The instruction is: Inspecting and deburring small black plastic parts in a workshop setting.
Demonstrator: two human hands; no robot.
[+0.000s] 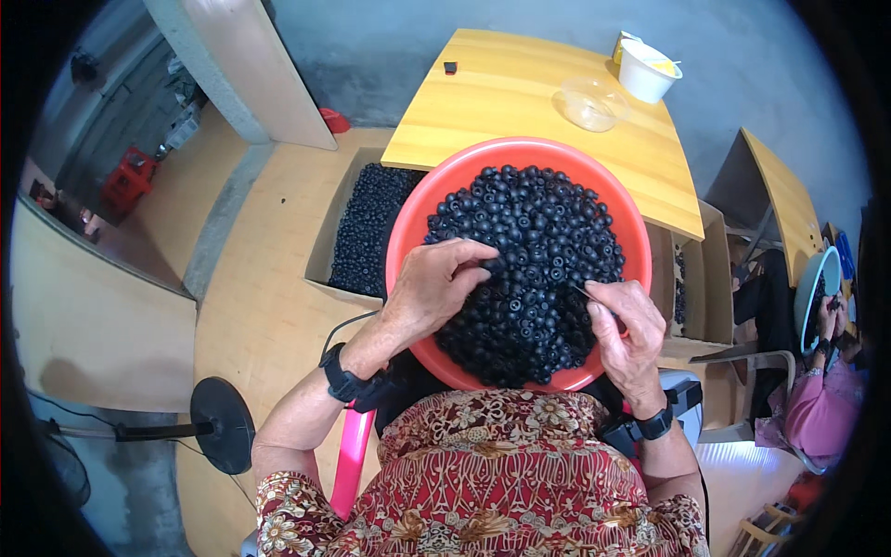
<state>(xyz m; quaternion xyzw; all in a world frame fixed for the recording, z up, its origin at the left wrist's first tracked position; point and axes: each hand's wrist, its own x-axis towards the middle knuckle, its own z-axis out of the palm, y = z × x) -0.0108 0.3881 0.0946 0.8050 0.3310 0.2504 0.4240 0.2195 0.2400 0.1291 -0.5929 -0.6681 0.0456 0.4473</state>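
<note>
Red basin [418,213] of black rings [529,251], wooden table [520,102] beyond.

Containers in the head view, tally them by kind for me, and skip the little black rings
Red round basin on the lap, under both hands: 1
Open cardboard boxes, one on the left and one on the right: 2
Clear bowl on the wooden table: 1
White cup on the table: 1
Total: 5

beads [529,269] heaped across basin [408,232], table [520,93] top open

White cup [647,71], clear bowl [592,103] on wooden table [520,102]; fan base [223,425] on floor.
</note>
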